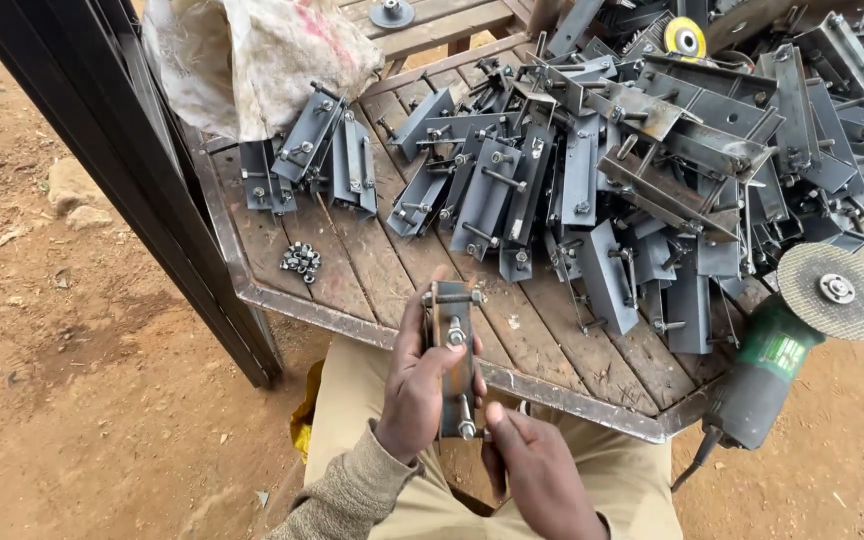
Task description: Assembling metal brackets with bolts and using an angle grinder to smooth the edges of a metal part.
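Bolted bracket in hand at the workbench

Left hand is wrapped round a steel bracket, upright over the lap; right hand loosely curled, fingertips at its lower bolt. Bracket pile and angle grinder sit further right.

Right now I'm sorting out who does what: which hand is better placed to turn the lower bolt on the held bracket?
Right hand, probably: its fingertips sit beside the lower bolt, while the left hand grips the metal bracket.
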